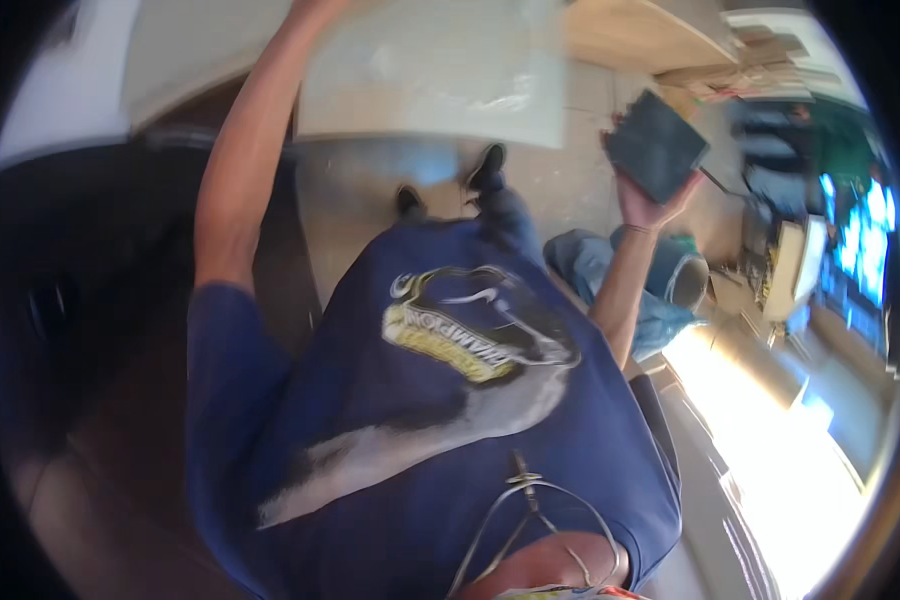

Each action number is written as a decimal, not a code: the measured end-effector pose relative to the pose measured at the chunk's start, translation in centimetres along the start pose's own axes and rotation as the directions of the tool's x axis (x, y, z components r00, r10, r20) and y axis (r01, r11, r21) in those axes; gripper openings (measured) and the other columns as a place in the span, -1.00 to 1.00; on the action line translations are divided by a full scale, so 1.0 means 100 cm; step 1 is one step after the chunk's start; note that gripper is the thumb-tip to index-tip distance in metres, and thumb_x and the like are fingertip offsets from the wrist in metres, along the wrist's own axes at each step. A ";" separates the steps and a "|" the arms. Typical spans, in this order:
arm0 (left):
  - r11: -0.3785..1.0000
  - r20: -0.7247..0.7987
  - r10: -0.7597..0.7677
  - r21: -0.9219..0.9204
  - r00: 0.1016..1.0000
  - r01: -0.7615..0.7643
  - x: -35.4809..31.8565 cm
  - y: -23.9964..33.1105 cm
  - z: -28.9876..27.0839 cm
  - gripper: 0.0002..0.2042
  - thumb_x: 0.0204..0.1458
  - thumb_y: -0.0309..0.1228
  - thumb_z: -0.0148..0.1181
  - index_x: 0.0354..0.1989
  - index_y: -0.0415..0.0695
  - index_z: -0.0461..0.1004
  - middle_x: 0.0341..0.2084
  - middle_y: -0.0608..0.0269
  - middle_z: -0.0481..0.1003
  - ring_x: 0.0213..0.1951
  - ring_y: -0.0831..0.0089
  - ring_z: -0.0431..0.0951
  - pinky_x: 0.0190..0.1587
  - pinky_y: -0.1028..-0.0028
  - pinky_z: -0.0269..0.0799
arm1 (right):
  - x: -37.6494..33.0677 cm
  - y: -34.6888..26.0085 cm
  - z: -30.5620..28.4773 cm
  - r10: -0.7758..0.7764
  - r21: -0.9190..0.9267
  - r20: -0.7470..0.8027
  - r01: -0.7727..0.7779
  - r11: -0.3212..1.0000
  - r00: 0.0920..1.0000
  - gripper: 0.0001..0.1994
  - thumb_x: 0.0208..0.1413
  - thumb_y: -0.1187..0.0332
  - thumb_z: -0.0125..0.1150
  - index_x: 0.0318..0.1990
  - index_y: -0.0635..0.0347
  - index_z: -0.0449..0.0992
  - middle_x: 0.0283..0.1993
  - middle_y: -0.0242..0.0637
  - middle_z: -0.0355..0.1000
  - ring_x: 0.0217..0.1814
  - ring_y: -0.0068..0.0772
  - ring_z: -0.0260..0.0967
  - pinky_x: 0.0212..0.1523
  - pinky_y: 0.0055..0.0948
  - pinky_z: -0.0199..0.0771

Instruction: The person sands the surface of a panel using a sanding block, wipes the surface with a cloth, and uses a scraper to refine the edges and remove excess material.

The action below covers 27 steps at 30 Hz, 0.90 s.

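Note:
My right hand (655, 205) is raised at the right, closed around a flat, dark grey square block (657, 146). Fingertips show along the block's left edge, and the palm lies under its near side. What the block is made of I cannot make out. My left arm stretches up to the top edge beside a pale, smooth-topped surface (430, 80). Only the wrist end of my left hand (318, 8) shows there, with its fingers out of the picture.
At the right stand a bin or bucket (688, 282) and blue cloth or plastic (582, 262). Wooden boards (760, 70) lie stacked at the far right. Beyond is a person in dark green (845, 140). Strong sunlight washes out the lower right.

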<state>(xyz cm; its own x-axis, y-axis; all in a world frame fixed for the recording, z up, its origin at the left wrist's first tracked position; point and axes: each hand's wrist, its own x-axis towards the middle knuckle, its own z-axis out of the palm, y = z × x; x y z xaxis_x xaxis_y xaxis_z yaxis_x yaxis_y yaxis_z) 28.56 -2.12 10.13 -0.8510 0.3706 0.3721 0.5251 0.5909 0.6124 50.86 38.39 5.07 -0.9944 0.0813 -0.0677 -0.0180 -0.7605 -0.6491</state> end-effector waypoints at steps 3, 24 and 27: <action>0.998 0.043 -0.068 0.021 0.997 0.067 -0.030 0.009 -0.025 -0.59 0.28 -0.27 0.18 0.20 -0.26 0.43 0.26 -0.13 0.41 0.34 0.02 0.39 0.42 0.13 0.25 | -0.014 0.020 0.014 0.043 -0.115 -0.022 -0.045 0.992 0.999 0.19 -0.03 -0.37 0.40 0.57 0.22 -0.02 0.57 0.19 0.03 0.59 0.48 -0.09 0.51 0.51 -0.13; 0.816 -0.073 -0.101 -0.577 0.992 0.041 -0.029 0.205 0.109 -0.58 0.15 -0.28 0.37 0.13 -0.15 0.47 -0.25 0.11 0.61 -0.40 0.36 0.63 -0.29 0.34 0.56 | 0.020 -0.032 0.087 -0.138 -0.893 0.251 0.284 0.349 0.958 -0.02 0.14 -0.01 0.46 0.59 0.09 0.02 0.56 -0.07 0.11 0.54 0.01 0.17 0.37 0.00 0.39; 0.706 0.030 -0.052 -0.706 0.998 0.058 -0.053 0.237 0.162 -0.55 0.15 -0.29 0.38 0.18 -0.17 0.45 -0.22 0.04 0.62 -0.37 0.33 0.69 -0.27 0.34 0.61 | -0.027 -0.037 0.049 -0.155 -0.971 0.151 0.176 0.161 0.976 0.04 0.06 -0.01 0.50 0.60 0.11 0.01 0.59 -0.08 0.05 0.52 -0.02 0.18 0.38 -0.04 0.37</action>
<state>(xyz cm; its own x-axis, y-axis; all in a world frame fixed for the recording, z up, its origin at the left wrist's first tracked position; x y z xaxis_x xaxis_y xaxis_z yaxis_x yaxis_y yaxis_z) 45.61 21.57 11.41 -0.8764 0.3610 0.3186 0.3165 -0.0669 0.9462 53.14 37.86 11.36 -0.9838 0.1000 0.1487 -0.0762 0.5172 -0.8525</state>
